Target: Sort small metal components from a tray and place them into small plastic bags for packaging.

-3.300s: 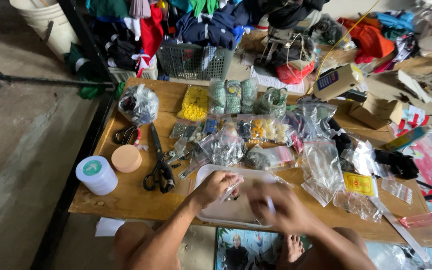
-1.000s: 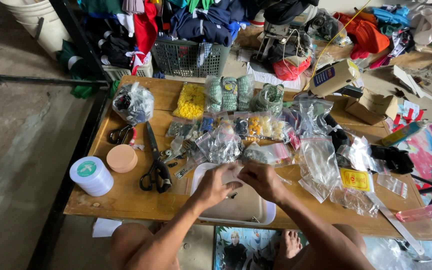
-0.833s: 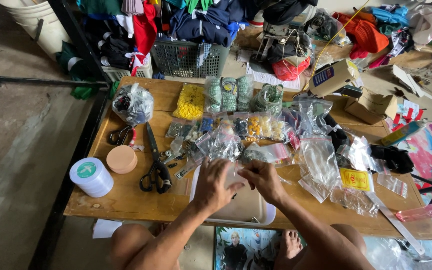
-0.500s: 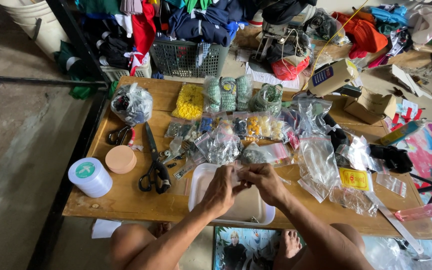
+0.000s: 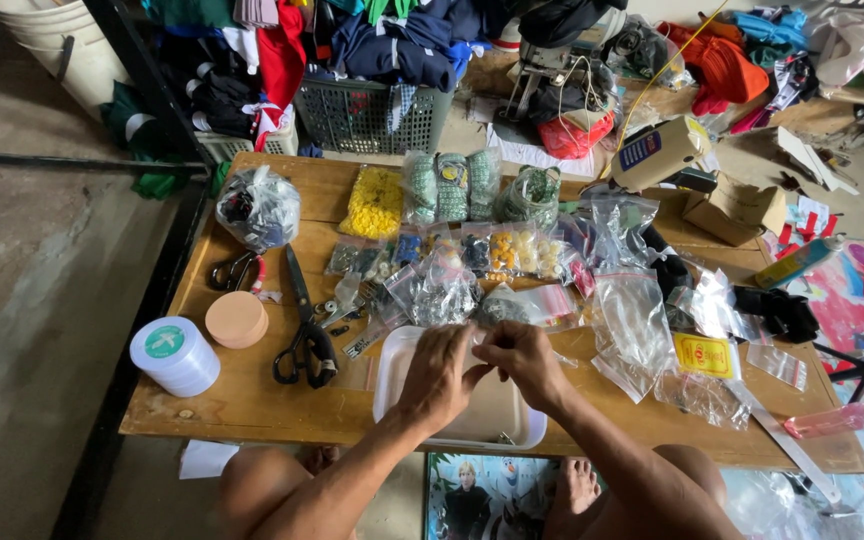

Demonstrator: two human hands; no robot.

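White tray (image 5: 512, 425), low centre of the frame, lay under my hands; my left hand (image 5: 439, 372) and right hand (image 5: 524, 360) met fingertip to fingertip, pinching something too small to identify. Bags of beads (image 5: 432, 290) above looked mostly unopened, scissors (image 5: 304, 330) idle at left.

Item pinched between hands (image 5: 482, 365) too small.
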